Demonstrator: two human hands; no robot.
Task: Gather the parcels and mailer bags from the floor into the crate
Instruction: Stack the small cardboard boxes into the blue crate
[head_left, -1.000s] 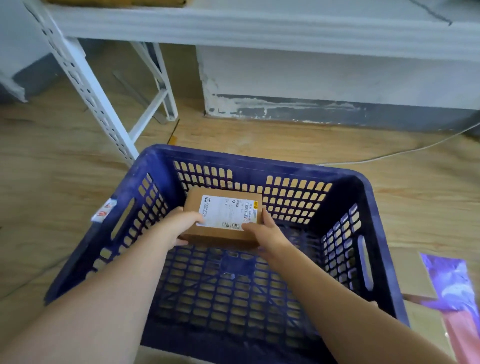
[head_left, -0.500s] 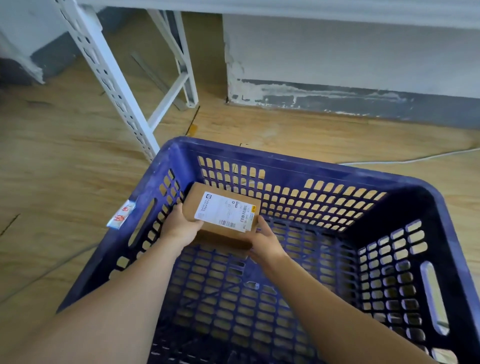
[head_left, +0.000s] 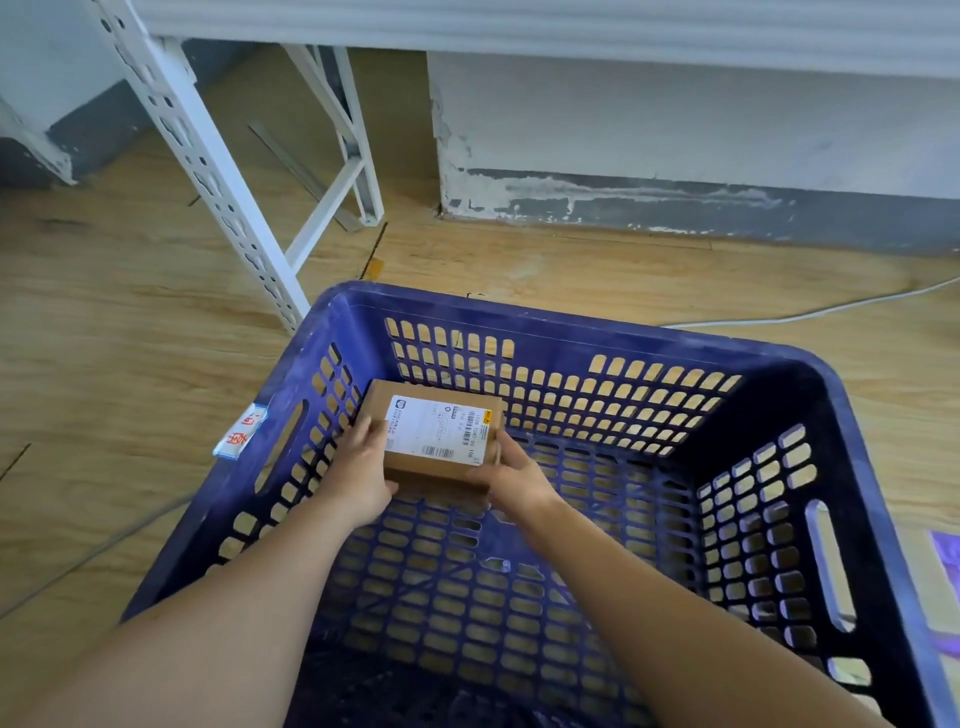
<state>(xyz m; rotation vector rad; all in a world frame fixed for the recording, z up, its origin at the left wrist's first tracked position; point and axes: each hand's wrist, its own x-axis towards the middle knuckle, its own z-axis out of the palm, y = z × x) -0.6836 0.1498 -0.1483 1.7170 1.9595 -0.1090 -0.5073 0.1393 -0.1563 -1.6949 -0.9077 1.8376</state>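
Observation:
A small brown cardboard parcel (head_left: 436, 434) with a white shipping label lies low in the far left corner of the blue slotted crate (head_left: 571, 325). My left hand (head_left: 361, 475) grips its left side and my right hand (head_left: 511, 475) grips its right front corner. Both forearms reach down into the crate. Whether the parcel rests on the crate floor, I cannot tell. The rest of the crate floor shows only its grid.
The crate stands on a wooden floor. A white metal shelf leg (head_left: 208, 171) rises just beyond its far left corner. A white cable (head_left: 810, 312) runs along the floor behind. A purple mailer bag's edge (head_left: 948, 556) shows at the right, beside the crate.
The parcel has gone lower and leftward into the crate's far left corner with both hands still on it. The view has shifted closer over the crate.

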